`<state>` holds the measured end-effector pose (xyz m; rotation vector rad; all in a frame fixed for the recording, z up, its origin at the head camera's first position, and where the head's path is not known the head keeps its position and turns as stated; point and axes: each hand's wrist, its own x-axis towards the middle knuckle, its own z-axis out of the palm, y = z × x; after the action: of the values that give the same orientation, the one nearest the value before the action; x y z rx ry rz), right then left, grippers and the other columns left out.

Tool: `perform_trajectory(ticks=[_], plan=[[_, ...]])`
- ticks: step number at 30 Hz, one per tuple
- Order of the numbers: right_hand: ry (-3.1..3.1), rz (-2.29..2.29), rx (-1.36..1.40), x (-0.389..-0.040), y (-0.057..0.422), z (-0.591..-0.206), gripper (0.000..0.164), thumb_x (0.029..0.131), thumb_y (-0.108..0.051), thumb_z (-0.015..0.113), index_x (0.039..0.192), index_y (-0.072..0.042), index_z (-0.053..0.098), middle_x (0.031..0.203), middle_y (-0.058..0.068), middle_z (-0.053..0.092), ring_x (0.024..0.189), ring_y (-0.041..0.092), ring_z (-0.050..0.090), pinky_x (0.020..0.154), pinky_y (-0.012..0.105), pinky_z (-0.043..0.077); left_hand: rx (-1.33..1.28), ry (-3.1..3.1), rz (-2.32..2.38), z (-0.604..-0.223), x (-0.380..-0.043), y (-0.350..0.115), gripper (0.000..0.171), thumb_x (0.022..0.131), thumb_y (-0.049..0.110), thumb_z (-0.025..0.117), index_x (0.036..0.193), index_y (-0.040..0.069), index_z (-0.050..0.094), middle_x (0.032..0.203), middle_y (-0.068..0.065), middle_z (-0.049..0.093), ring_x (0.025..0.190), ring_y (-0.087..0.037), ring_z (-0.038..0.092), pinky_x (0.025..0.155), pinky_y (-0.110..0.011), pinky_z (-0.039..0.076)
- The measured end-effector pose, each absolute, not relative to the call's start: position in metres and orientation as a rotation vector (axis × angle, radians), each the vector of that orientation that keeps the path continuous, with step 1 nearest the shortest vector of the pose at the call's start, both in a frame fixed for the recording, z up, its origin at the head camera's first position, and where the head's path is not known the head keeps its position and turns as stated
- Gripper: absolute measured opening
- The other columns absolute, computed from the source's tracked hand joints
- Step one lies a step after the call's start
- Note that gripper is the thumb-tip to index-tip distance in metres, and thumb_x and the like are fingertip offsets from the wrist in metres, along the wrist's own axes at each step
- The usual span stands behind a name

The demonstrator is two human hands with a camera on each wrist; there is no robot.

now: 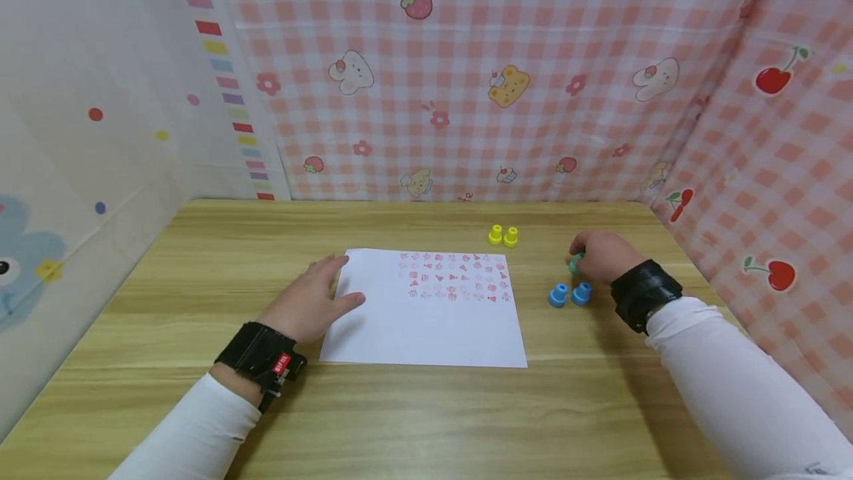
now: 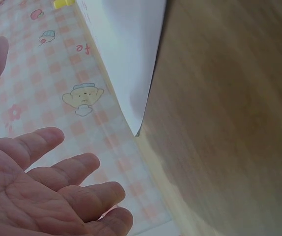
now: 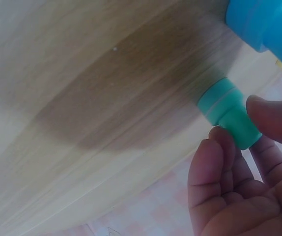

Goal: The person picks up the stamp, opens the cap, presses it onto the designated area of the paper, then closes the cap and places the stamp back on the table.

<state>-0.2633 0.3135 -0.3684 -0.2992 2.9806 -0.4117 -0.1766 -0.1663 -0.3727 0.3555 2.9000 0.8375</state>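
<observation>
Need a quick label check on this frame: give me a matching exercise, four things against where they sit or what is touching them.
Things:
1. green stamp
2. yellow stamps
3. blue stamps
4. paper

Places:
A. under the left hand's fingers at its left edge
B. pinched in the right hand, base on the table
C. on the table beyond the paper's far right corner
D. on the table right of the paper, near the right wrist

Pairs: 1-B, 2-C, 3-D, 4-A

The left hand lies flat; the right hand curls round the stamp.
</observation>
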Motion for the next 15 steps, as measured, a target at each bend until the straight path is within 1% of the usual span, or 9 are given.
perform_trajectory(ticks=[5,8,11,15], plan=[[2.964,-0.423,-0.282,-0.258,0.310,-0.361,0.027,0.083,-0.009,0.062,0.107,0.003,0.061,0.099,0.019,0.063,0.087,0.031,0.055,0.079,0.052,0.046,0.361,2.904,0.843,-0.371,-0.177,-0.166,0.083,0.086,0.061,0.054,0.146,0.009,0.029,0.149,-0.016,0.027,0.133,-0.034,0.018,0.106,-0.057,0.022],[2.965,-0.415,-0.281,-0.256,0.307,-0.358,0.029,0.083,-0.011,0.063,0.108,0.003,0.061,0.101,0.021,0.062,0.088,0.031,0.055,0.080,0.053,0.046,0.359,2.900,0.851,-0.371,-0.176,-0.166,0.082,0.086,0.060,0.055,0.146,0.009,0.029,0.149,-0.016,0.027,0.133,-0.033,0.018,0.106,-0.057,0.022],[2.966,-0.433,-0.277,-0.255,0.304,-0.356,0.030,0.086,-0.015,0.062,0.112,0.002,0.060,0.108,0.024,0.060,0.093,0.033,0.054,0.083,0.055,0.046,0.353,2.897,0.852,-0.372,-0.176,-0.167,0.082,0.086,0.060,0.055,0.146,0.009,0.029,0.149,-0.017,0.027,0.133,-0.034,0.017,0.106,-0.057,0.022],[2.983,-0.464,-0.290,-0.254,0.298,-0.351,0.030,0.092,-0.019,0.056,0.115,0.000,0.058,0.118,0.026,0.056,0.098,0.034,0.054,0.085,0.056,0.045,0.345,2.893,0.851,-0.371,-0.176,-0.168,0.083,0.086,0.061,0.055,0.146,0.010,0.030,0.149,-0.017,0.026,0.133,-0.034,0.017,0.106,-0.057,0.021]])
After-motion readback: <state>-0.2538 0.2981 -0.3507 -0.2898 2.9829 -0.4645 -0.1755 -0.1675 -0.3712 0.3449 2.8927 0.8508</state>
